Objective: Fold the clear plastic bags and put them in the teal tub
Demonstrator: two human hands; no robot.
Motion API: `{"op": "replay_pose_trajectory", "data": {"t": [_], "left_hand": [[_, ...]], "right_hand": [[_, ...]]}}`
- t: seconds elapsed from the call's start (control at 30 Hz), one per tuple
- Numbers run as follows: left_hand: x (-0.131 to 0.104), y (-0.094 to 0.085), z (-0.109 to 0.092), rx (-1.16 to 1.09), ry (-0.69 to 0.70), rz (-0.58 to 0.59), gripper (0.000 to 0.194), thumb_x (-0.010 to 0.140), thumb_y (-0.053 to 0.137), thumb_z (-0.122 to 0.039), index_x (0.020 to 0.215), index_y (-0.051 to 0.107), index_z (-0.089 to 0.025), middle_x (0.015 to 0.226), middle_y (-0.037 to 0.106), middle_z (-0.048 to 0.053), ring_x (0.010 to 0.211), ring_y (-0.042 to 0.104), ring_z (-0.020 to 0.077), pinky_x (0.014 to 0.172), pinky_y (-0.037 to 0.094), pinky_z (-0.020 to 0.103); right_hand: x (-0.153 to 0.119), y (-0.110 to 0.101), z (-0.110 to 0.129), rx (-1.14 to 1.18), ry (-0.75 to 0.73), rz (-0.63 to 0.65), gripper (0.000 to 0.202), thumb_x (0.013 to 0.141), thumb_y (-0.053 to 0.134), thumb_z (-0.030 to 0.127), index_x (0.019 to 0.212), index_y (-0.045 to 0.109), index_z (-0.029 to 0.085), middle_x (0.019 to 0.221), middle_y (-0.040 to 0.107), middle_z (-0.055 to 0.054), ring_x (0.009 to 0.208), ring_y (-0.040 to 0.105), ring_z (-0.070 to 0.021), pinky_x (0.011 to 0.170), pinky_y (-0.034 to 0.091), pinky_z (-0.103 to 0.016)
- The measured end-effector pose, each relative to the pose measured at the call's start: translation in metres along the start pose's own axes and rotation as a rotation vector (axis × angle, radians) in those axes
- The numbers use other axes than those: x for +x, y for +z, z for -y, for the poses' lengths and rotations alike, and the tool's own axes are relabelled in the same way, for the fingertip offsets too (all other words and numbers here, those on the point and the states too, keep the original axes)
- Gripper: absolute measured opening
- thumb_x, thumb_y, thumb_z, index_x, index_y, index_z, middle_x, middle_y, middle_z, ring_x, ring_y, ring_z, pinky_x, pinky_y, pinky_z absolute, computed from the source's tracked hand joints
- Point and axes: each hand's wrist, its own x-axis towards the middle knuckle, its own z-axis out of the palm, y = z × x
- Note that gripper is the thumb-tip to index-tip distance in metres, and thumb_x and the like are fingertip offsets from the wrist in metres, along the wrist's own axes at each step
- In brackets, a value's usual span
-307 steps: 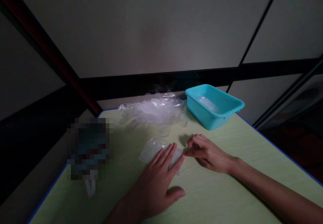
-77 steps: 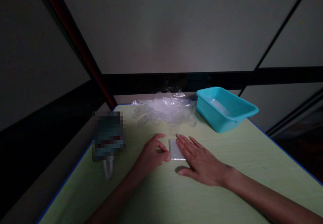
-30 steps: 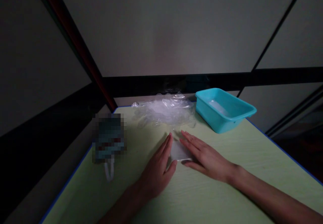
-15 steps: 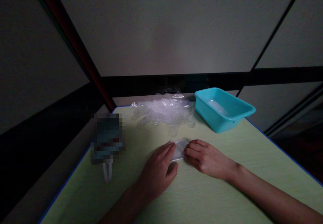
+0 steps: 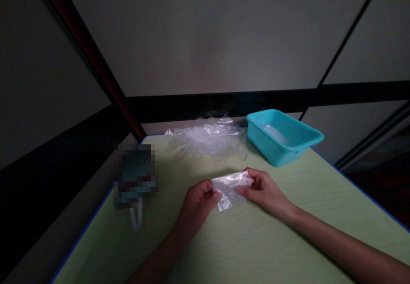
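Observation:
A small piece of clear plastic film [image 5: 229,190] hangs between my two hands, slightly above the pale green table [image 5: 256,245]. My left hand [image 5: 199,203] pinches its left edge between thumb and fingers. The right edge is gripped by my right hand [image 5: 261,190], thumb in front and fingers curled behind. Beyond the hands lies a loose heap of thin, clear plastic pieces [image 5: 208,141] with rounded ends. Whether the held film is folded is hard to tell.
A turquoise plastic basin [image 5: 275,147] stands at the back right, with a clear flat item [image 5: 276,134] inside. At the left edge is a blurred-out object [image 5: 136,177] with a white loop [image 5: 137,218]. A wall rises behind the table.
The plastic film was flat on the table under my fingers. Now both hands have lifted it, and its lower edge hangs towards me.

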Motion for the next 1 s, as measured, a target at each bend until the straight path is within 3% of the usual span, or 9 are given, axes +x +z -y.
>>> {"op": "replay_pose_trajectory", "data": {"t": [0.17,0.43,1.0], "left_hand": [[-0.005,0.007,0.0,-0.227,-0.126,0.035,0.014,0.065,0.059,-0.025,0.074,0.057,-0.014,0.069,0.063,0.002,0.062,0.058,0.0159,0.059,0.042,0.024],[-0.002,0.002,0.003,-0.123,-0.076,-0.173,0.017,0.069,0.056,-0.027,0.056,0.052,-0.016,0.052,0.052,-0.003,0.051,0.046,0.011,0.051,0.034,0.02],[0.004,-0.004,0.007,-0.158,-0.03,-0.225,0.014,0.07,0.055,-0.025,0.059,0.052,-0.017,0.056,0.055,-0.001,0.058,0.052,0.0132,0.059,0.04,0.023]], "right_hand": [[0.001,0.0,-0.004,0.02,0.039,0.0,0.03,0.063,0.07,0.041,0.07,0.056,0.015,0.064,0.057,0.001,0.056,0.052,-0.0107,0.053,0.04,-0.023],[0.0,-0.004,-0.003,-0.002,0.066,0.047,0.028,0.06,0.073,0.037,0.064,0.057,0.014,0.057,0.055,0.003,0.05,0.048,-0.0082,0.047,0.036,-0.02],[0.002,-0.007,-0.007,0.102,0.14,0.013,0.027,0.057,0.076,0.031,0.063,0.058,0.012,0.056,0.057,0.002,0.047,0.047,-0.0069,0.046,0.033,-0.019]]}}
